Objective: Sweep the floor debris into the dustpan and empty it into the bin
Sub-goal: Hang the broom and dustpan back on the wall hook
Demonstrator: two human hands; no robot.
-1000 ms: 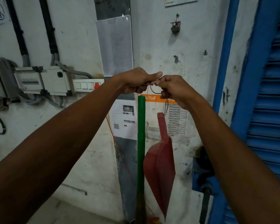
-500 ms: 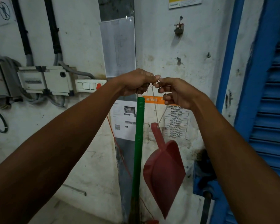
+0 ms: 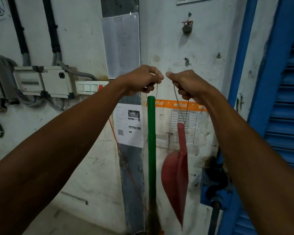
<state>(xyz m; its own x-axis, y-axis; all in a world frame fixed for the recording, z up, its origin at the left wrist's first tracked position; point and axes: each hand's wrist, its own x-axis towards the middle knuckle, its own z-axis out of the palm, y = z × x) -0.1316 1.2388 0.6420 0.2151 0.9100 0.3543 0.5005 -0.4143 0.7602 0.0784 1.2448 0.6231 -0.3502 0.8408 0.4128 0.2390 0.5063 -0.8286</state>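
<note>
A green ribbed broom handle [image 3: 151, 141] hangs upright before the white wall, on a thin string loop pinched in my left hand [image 3: 143, 80]. A red dustpan [image 3: 176, 180] dangles edge-on to its right, handle up, from a second string loop [image 3: 176, 94] held in my right hand [image 3: 188, 85]. Both hands are at chest height, a small gap between their fingertips. The broom's head is out of view below the frame. No bin or floor debris is visible.
A hook [image 3: 187, 27] is fixed on the wall above the hands. Switch boxes and cables [image 3: 44, 82] sit on the wall at left. A blue shutter [image 3: 287, 116] and its frame stand at right. Paper notices [image 3: 129, 124] are stuck behind the broom.
My hands were together working the strings; now they have drawn apart, each with its own loop. The dustpan has swung and turned edge-on, hanging apart from the broom.
</note>
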